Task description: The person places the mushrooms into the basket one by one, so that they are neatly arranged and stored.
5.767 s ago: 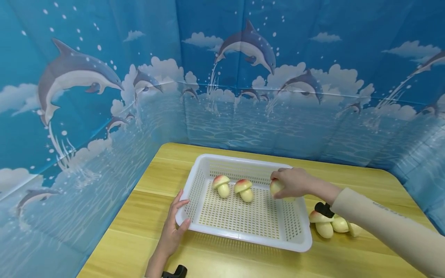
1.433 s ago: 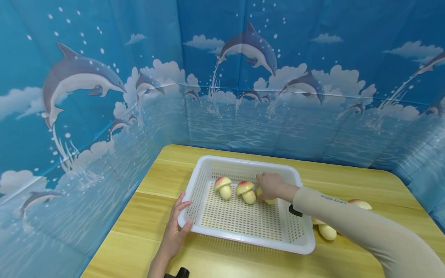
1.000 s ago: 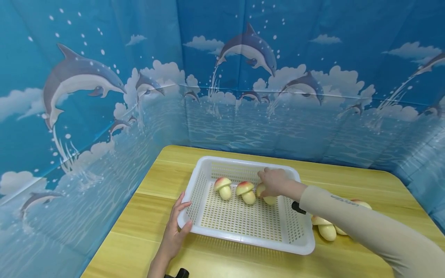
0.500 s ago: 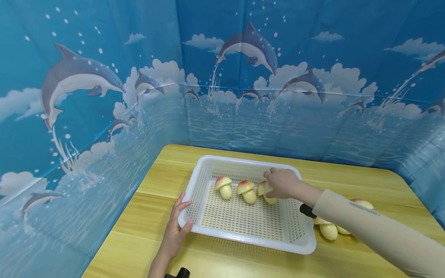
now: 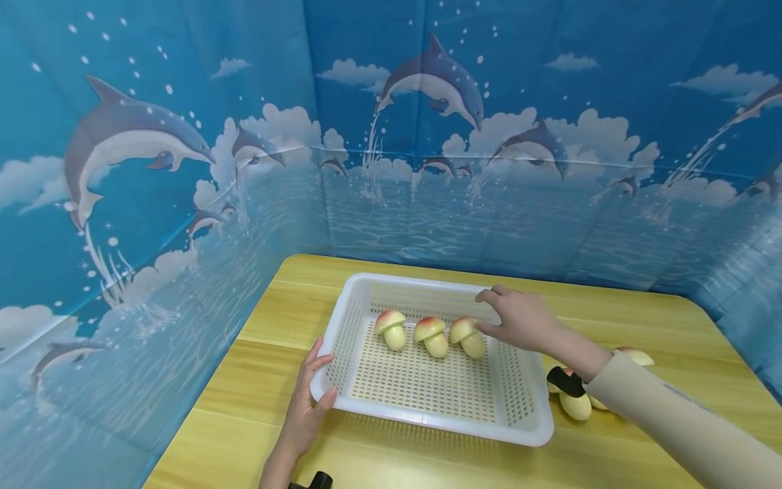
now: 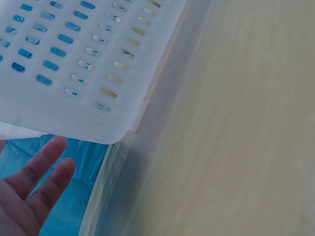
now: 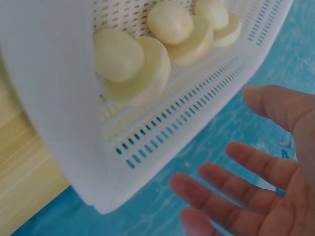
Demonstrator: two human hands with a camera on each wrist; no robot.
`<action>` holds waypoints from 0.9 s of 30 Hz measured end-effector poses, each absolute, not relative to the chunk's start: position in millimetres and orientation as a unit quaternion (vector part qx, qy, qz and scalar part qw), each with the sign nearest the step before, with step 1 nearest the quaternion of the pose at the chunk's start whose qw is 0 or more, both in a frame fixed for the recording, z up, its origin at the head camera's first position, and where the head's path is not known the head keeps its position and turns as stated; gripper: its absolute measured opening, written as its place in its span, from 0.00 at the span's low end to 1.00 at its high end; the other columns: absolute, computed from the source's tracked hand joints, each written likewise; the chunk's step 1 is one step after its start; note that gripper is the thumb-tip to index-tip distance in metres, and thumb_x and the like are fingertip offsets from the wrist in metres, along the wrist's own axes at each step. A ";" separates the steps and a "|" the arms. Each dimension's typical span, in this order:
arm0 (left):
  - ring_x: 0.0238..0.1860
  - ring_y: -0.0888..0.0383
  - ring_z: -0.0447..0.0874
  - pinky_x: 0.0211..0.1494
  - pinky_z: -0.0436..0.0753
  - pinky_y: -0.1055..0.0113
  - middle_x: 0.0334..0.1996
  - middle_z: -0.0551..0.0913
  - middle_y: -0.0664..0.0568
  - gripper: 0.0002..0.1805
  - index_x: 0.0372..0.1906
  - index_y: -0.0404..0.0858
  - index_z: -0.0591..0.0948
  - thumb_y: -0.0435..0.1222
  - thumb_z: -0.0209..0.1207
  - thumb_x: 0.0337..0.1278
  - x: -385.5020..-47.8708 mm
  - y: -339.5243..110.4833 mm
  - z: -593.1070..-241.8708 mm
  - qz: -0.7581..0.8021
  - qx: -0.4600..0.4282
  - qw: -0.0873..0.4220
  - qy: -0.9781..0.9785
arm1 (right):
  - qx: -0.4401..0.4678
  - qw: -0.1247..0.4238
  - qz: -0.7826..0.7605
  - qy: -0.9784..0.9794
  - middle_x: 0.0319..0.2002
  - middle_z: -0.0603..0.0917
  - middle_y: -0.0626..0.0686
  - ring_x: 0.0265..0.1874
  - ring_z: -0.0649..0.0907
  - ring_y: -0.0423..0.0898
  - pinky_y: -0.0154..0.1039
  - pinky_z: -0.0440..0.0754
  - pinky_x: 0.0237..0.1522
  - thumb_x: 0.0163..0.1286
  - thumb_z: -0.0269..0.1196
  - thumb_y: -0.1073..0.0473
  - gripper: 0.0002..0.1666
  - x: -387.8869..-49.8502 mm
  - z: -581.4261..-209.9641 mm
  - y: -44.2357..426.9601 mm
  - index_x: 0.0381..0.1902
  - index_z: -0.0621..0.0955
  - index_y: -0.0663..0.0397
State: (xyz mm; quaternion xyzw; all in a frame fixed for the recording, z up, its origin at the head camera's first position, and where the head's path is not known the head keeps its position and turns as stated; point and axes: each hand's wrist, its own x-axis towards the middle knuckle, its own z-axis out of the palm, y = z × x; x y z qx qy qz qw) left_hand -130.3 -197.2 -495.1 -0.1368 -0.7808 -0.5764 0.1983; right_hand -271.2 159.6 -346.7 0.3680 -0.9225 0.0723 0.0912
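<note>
Only the head view takes in more mushrooms (image 5: 575,407) on the table (image 5: 232,394), right of the white basket (image 5: 423,418) and partly behind the right forearm; it also shows the red-tinged caps of three mushrooms (image 5: 432,336) lying in a row inside the basket. The right wrist view gives these three from another side, stalks and pale cap undersides foremost. The left wrist view shows the basket's slotted outer wall instead. The right hand (image 5: 522,318), over the basket's right end, holds nothing, its thumb and fingers spread. The left hand (image 5: 303,394) touches the rim near a corner, fingers extended and parted.
</note>
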 end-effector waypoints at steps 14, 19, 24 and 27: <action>0.69 0.46 0.53 0.60 0.68 0.57 0.74 0.47 0.53 0.27 0.65 0.45 0.66 0.34 0.51 0.59 -130.7 -197.0 -496.0 -0.579 -0.128 0.189 -0.783 | 0.305 0.156 0.157 -0.926 0.47 0.81 0.61 0.24 0.81 0.47 0.39 0.74 0.18 0.60 0.67 0.53 0.24 -257.8 -343.5 207.1 0.51 0.79 0.59; 0.69 0.48 0.53 0.59 0.68 0.55 0.74 0.47 0.55 0.27 0.65 0.45 0.66 0.34 0.51 0.58 -130.0 -196.4 -495.3 -0.581 -0.126 0.186 -0.782 | 0.271 0.162 0.157 -0.936 0.47 0.81 0.62 0.30 0.82 0.54 0.40 0.75 0.18 0.60 0.67 0.50 0.26 -249.2 -346.6 228.9 0.52 0.78 0.60; 0.69 0.44 0.52 0.58 0.68 0.51 0.75 0.46 0.52 0.27 0.65 0.43 0.65 0.33 0.50 0.58 -131.0 -198.3 -495.7 -0.571 -0.137 0.190 -0.787 | 0.237 0.148 0.151 -0.948 0.47 0.80 0.65 0.31 0.82 0.56 0.40 0.74 0.16 0.63 0.64 0.47 0.28 -243.4 -352.1 249.1 0.54 0.77 0.59; 0.69 0.43 0.52 0.58 0.68 0.51 0.75 0.46 0.51 0.27 0.65 0.43 0.65 0.33 0.51 0.58 -130.8 -198.5 -495.5 -0.570 -0.137 0.190 -0.788 | 0.223 0.131 0.141 -0.956 0.48 0.79 0.66 0.29 0.82 0.54 0.40 0.73 0.15 0.62 0.64 0.45 0.29 -240.9 -358.5 258.8 0.54 0.76 0.59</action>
